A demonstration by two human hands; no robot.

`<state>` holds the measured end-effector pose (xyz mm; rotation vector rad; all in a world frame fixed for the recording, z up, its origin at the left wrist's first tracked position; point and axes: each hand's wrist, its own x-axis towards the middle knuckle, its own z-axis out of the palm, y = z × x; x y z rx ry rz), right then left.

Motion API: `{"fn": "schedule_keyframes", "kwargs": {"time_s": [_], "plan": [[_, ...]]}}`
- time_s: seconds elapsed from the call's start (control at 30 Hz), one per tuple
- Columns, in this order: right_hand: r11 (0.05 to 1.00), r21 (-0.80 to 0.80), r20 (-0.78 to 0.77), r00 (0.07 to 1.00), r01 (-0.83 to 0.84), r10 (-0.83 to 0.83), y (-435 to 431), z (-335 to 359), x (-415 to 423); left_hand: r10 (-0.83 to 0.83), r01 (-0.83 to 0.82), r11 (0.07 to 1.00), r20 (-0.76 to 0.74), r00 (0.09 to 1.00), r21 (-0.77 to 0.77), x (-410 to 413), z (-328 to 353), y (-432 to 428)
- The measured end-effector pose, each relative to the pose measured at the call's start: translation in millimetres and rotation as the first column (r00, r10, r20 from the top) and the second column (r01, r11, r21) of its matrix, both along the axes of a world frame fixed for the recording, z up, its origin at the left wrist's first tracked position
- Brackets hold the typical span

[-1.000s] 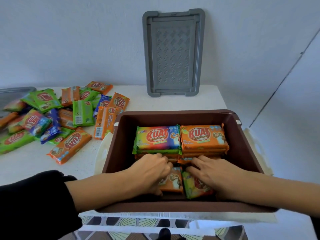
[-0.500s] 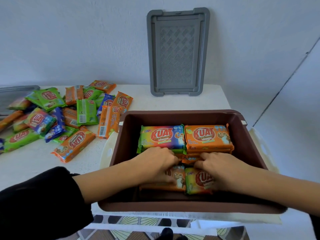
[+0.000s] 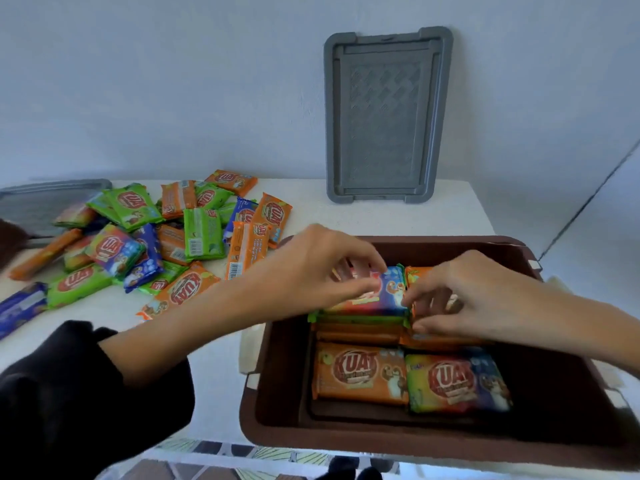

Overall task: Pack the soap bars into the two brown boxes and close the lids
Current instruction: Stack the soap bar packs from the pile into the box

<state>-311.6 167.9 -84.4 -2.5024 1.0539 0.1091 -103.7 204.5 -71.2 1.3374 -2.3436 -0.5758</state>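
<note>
Both hands had risen from the front row to the rear stacks in the box [image 3: 433, 247]: left hand [image 3: 311, 268] pinched the top bar [image 3: 388, 296], lying crosswise between its fingers [image 3: 363, 256], while right hand [image 3: 478, 292] had curled fingertips [image 3: 410, 299] at the bar's right end, grip unclear.

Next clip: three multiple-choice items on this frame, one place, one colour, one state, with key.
1. Where do the loose soap bars lie? A) inside the brown box B) right of it C) left of it, on the table.
2. Colour of the near-left bar in the box? A) orange B) blue C) white.
3. How is the grey lid? A) closing the box B) upright against the wall C) flat on the table.
Key: 1 C, the pile sits beyond the box's left wall; 2 A, orange wrapper; 3 B, it leans on the wall.
</note>
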Motion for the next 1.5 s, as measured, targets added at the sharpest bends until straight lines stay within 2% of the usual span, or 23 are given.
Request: {"fn": "schedule_keyframes", "kwargs": {"time_s": [0.13, 0.23, 0.33, 0.47, 0.63, 0.77, 0.87, 0.93, 1.03, 1.13, 1.2, 1.3, 1.37, 1.43, 1.5], "plan": [[0.998, -0.028, 0.201, 0.977, -0.059, 0.063, -22, 32, 34, 0.265, -0.268, 0.960, -0.039, 0.963, -0.079, 49, 26, -2], [0.978, -0.149, 0.249, 0.952, -0.147, 0.181, -45, 42, 78, 0.456, -0.455, 0.887, -0.005, 0.890, -0.083, 97, 24, -3], [0.941, -0.252, 0.261, 0.921, -0.225, 0.290, -69, 35, 128, 0.594, -0.592, 0.804, 0.099, 0.798, -0.049, 143, 5, -2], [0.874, -0.320, 0.168, 0.886, -0.365, 0.432, -99, 8, 191, 0.696, -0.720, 0.693, 0.224, 0.682, 0.039, 185, -34, 4], [0.738, -0.234, -0.100, 0.771, -0.633, 0.629, -130, -42, 246, 0.701, -0.784, 0.600, 0.369, 0.610, 0.156, 197, -84, 10], [0.601, -0.182, -0.313, 0.626, -0.778, 0.715, -139, -73, 259, 0.693, -0.794, 0.600, 0.432, 0.577, 0.100, 193, -117, 13], [0.459, -0.265, -0.416, 0.530, -0.848, 0.739, -139, -82, 261, 0.679, -0.791, 0.607, 0.464, 0.569, 0.082, 188, -130, 19], [0.391, -0.309, -0.455, 0.496, -0.867, 0.739, -137, -81, 261, 0.680, -0.794, 0.606, 0.482, 0.552, 0.055, 183, -135, 22], [0.327, -0.336, -0.436, 0.454, -0.883, 0.777, -133, -81, 263, 0.739, -0.831, 0.556, 0.447, 0.504, 0.017, 175, -141, 26], [0.362, -0.342, -0.449, 0.489, -0.867, 0.748, -130, -77, 261, 0.802, -0.870, 0.493, 0.376, 0.465, 0.026, 168, -142, 26], [0.438, -0.344, -0.422, 0.553, -0.831, 0.718, -131, -71, 257, 0.816, -0.872, 0.486, 0.331, 0.474, 0.049, 169, -136, 25], [0.577, -0.389, -0.272, 0.688, -0.718, 0.673, -139, -58, 242, 0.823, -0.855, 0.508, 0.233, 0.517, 0.103, 173, -118, 21], [0.669, -0.427, -0.175, 0.781, -0.608, 0.599, -145, -41, 227, 0.850, -0.859, 0.508, 0.120, 0.512, 0.069, 172, -98, 16], [0.749, -0.444, -0.088, 0.856, -0.491, 0.509, -145, -18, 209, 0.833, -0.834, 0.552, 0.033, 0.552, 0.005, 164, -70, 10], [0.798, -0.459, -0.029, 0.904, -0.390, 0.426, -140, 7, 184, 0.776, -0.776, 0.630, -0.005, 0.630, -0.036, 149, -39, 3]]}}
